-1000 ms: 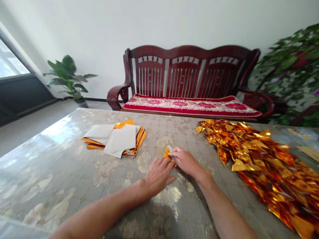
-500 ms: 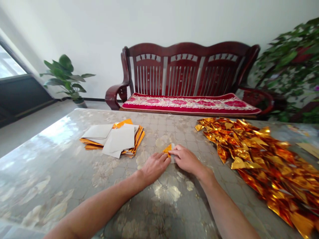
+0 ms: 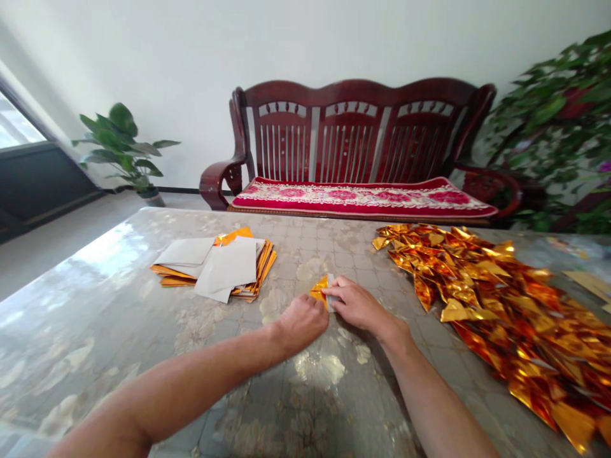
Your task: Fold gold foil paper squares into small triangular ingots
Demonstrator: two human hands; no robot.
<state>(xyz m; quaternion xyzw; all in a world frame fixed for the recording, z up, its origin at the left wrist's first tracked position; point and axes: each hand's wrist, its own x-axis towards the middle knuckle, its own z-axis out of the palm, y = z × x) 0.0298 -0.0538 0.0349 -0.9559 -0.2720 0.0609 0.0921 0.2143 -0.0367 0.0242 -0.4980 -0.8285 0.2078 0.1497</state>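
A small sheet of gold foil paper, partly folded with a pale strip along its right side, lies on the table in front of me. My left hand is closed at its near edge, fingers curled down; the fingertips are hidden behind the knuckles. From the right, my right hand grips the same sheet, its thumb and forefinger on the fold. To the left sits a stack of foil paper sheets, mostly white side up with orange-gold edges showing. A large heap of folded gold foil pieces spreads over the right side.
A glossy floral cover lies over the table. Beyond it stands a dark red wooden bench with a red patterned seat cover. Potted plants flank the bench. Clear plastic lies at the far right.
My left hand has curled its fingers in from a flatter pose, and its forearm has swung outward. More gold shows on the paper. The right hand has barely moved.
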